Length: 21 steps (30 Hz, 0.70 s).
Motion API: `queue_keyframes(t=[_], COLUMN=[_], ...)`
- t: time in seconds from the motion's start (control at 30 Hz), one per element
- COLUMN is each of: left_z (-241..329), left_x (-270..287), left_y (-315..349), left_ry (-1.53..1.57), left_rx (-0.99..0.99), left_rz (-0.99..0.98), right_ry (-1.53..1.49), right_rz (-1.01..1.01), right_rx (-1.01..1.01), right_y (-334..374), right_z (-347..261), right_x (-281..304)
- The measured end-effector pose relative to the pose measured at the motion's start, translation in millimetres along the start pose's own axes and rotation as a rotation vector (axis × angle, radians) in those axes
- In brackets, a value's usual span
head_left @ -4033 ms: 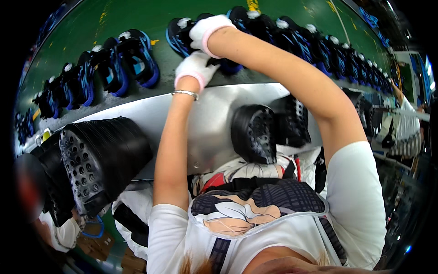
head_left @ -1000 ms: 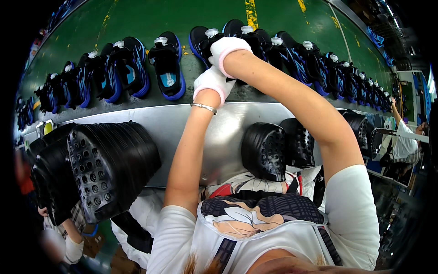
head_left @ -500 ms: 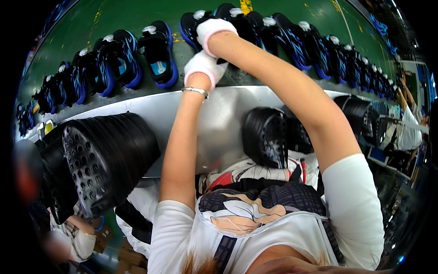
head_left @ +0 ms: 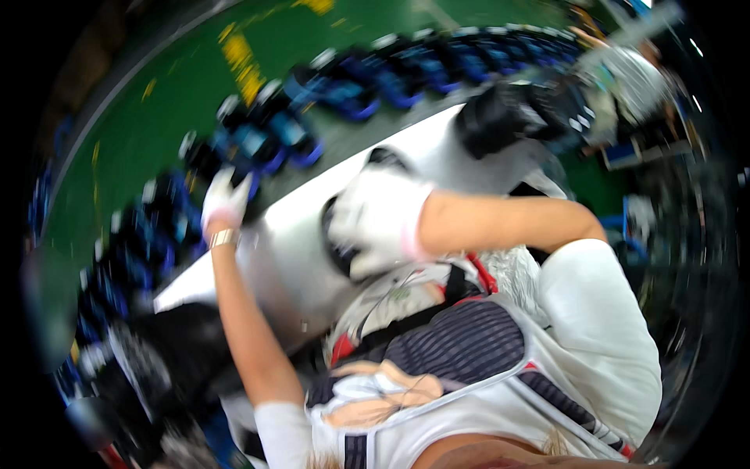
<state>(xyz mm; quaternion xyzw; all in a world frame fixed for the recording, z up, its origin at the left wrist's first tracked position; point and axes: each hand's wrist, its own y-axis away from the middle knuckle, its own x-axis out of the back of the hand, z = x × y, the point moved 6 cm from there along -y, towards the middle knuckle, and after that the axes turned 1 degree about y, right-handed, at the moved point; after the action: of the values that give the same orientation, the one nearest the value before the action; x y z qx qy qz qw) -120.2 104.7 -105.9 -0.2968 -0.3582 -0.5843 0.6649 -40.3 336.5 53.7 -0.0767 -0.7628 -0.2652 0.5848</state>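
My left hand (head_left: 225, 202), in a white glove, reaches to the row of black-and-blue shoes (head_left: 254, 141). Its fingers are apart, beside or touching one shoe; blur hides which. My right hand (head_left: 379, 219), also white-gloved and smeared by motion, is over the silvery metal ledge (head_left: 285, 211). Its fingers curl round the edge of a black, sole-shaped piece (head_left: 337, 234), mostly hidden under the glove. Whether this piece is separate or part of a stack, I cannot tell. Another dark end (head_left: 388, 159) shows just beyond that hand.
Black stacked pieces (head_left: 500, 121) stand farther right along the ledge, and a larger black stack (head_left: 176, 344) at the near left. The shoe row curves along the green floor (head_left: 180, 86) with yellow marks. Another person in a white top (head_left: 629, 82) is at the far right.
My hands, together at a shoe before, have parted. The right has come back to the black piece on the ledge; the left remains by the shoes. The whole view has swung round.
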Motion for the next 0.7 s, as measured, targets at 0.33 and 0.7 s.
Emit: queue_keyframes(t=[0.33,0.7], left_z=[-134.2,55.5], left_x=[55.8,94.3], left_y=[-17.1,75.6], left_ry=[-0.064,-0.104], left_rx=[0.051,-0.158], left_rz=[-0.099,0.262], right_ry=[0.247,-0.190], right_rz=[0.171,0.589], right_rx=[0.030,0.190], right_y=[-16.5,53.6], right_z=[-34.0,-14.0], right_x=[-54.9,-12.4])
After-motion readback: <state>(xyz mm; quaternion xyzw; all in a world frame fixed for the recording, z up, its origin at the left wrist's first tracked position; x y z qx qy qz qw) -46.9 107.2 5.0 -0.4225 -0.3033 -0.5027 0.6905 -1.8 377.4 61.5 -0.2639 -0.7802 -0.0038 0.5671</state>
